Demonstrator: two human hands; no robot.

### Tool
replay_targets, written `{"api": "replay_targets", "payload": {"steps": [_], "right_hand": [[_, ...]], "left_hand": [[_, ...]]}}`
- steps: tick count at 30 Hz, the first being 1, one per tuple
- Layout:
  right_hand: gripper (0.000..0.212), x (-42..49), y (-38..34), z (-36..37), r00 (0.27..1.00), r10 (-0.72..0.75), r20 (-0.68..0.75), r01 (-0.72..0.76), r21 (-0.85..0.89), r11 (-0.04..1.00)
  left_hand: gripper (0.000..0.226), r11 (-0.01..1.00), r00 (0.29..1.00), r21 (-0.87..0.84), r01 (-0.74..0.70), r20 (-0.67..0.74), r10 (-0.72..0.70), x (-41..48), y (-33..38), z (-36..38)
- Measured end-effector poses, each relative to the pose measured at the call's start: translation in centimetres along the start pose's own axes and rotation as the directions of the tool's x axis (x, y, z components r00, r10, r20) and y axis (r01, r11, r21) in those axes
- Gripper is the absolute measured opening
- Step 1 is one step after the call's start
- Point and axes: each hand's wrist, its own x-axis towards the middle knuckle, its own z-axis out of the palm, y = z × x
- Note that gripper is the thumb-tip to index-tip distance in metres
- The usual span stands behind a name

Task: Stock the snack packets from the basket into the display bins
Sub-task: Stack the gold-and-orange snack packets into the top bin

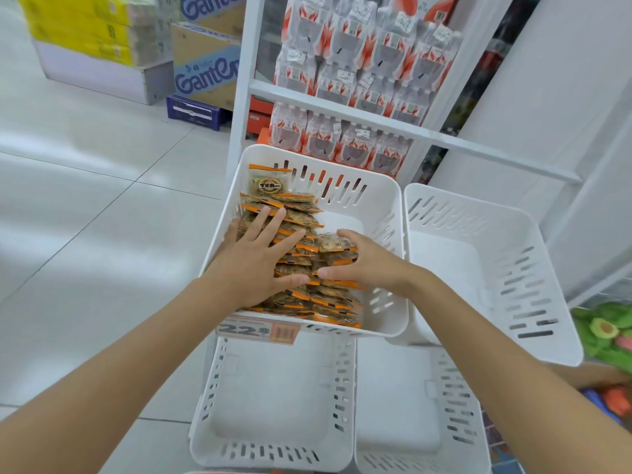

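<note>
A white slotted display bin [367, 196] on the upper tier holds a row of orange-edged snack packets [304, 213] stacked along its left side. My left hand [263, 254] lies flat on top of the packets with fingers spread. My right hand [362, 260] grips a small bunch of packets at the right side of the pile, thumb beneath and fingers over the top. One packet [268, 181] stands upright at the far end of the row. The right part of this bin's floor is bare.
A second white bin [496, 254] stands to the right and two more white bins [273, 388] sit on the lower tier. A price tag [258, 331] hangs on the front rim. Behind are shelves of bottled packs [359, 73]; cartons [205, 66] stand on the tiled floor at left. Colourful goods [605, 333] lie far right.
</note>
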Motion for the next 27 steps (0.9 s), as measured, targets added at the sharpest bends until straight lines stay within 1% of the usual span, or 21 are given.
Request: {"api": "replay_targets", "payload": {"steps": [1, 3, 5, 7, 8, 12, 13, 16, 17, 19, 21, 23, 24, 25, 27], "right_hand": [[0.102, -0.1, 0.0, 0.4, 1.0, -0.001, 0.016, 0.001, 0.036, 0.999], [0.11, 0.0, 0.1, 1.0, 1.0, -0.012, -0.001, 0.012, 0.114, 0.993], [0.119, 0.1, 0.4, 1.1, 0.998, 0.024, -0.053, -0.016, 0.139, 0.99], [0.122, -0.1, 0.8, 0.9, 0.991, 0.082, -0.102, -0.069, 0.134, 0.989], [0.118, -0.2, 1.0, 1.0, 0.989, 0.096, -0.108, -0.08, 0.146, 0.986], [0.084, -0.3, 1.4, 1.7, 0.996, 0.051, -0.067, -0.036, 0.217, 0.975], [0.081, -0.3, 1.4, 1.8, 0.997, 0.047, -0.063, -0.031, 0.235, 0.972], [0.083, -0.6, 1.2, 1.6, 0.998, 0.041, -0.047, -0.026, 0.276, 0.961], [0.083, -0.7, 1.2, 1.6, 0.999, 0.038, -0.029, -0.029, 0.268, 0.963], [0.083, -1.2, 1.0, 1.7, 1.0, 0.019, 0.016, -0.022, 0.184, 0.983], [0.092, -1.4, 0.9, 2.1, 1.0, 0.004, 0.03, -0.007, 0.09, 0.996], [0.11, -1.3, 0.9, 2.3, 1.0, 0.008, -0.021, -0.008, 0.002, 1.0], [0.115, -1.4, 0.8, 2.3, 0.998, 0.002, -0.069, -0.004, -0.037, 0.999], [0.117, -1.6, 0.7, 2.3, 0.993, -0.014, -0.121, 0.007, -0.06, 0.998], [0.112, -2.6, 0.4, 2.1, 0.978, -0.063, -0.197, 0.053, -0.056, 0.997]], "left_hand": [[0.09, 1.0, 1.0, 0.008, -0.002, 0.005, 0.002, 0.0, 0.0, 0.0], [0.09, 1.0, 1.0, 0.018, 0.0, 0.009, -0.001, 0.0, -0.1, 0.0], [0.09, 1.0, 1.0, 0.018, 0.002, 0.014, -0.002, 0.0, -0.3, 0.1], [0.091, 1.0, 1.0, 0.013, -0.004, 0.011, 0.004, 0.0, -0.2, 0.1], [0.091, 1.0, 1.0, 0.01, -0.007, 0.011, 0.007, 0.0, -0.1, 0.1], [0.09, 1.0, 1.0, 0.01, -0.002, 0.015, 0.002, 0.1, -0.2, 0.2], [0.09, 1.0, 1.0, 0.012, -0.001, 0.017, 0.0, 0.1, -0.2, 0.2], [0.091, 1.0, 1.0, 0.007, 0.001, 0.016, -0.001, 0.1, -0.2, 0.2], [0.091, 1.0, 1.0, 0.004, 0.001, 0.015, -0.001, 0.1, -0.1, 0.1], [0.092, 1.0, 1.0, 0.003, -0.002, 0.012, 0.002, 0.1, -0.1, 0.1], [0.091, 1.0, 1.0, -0.001, -0.002, 0.017, 0.002, 0.1, -0.2, 0.0], [0.092, 0.999, 1.0, -0.041, -0.008, 0.022, 0.008, 0.0, -0.4, -0.3], [0.093, 0.997, 1.0, -0.08, -0.01, 0.019, 0.012, -0.1, -0.4, -0.5], [0.092, 0.992, 1.0, -0.126, -0.008, 0.015, 0.01, -0.3, -0.4, -0.9], [0.087, 0.982, 1.0, -0.19, 0.002, -0.022, -0.006, -0.9, -0.3, -1.9]]}}
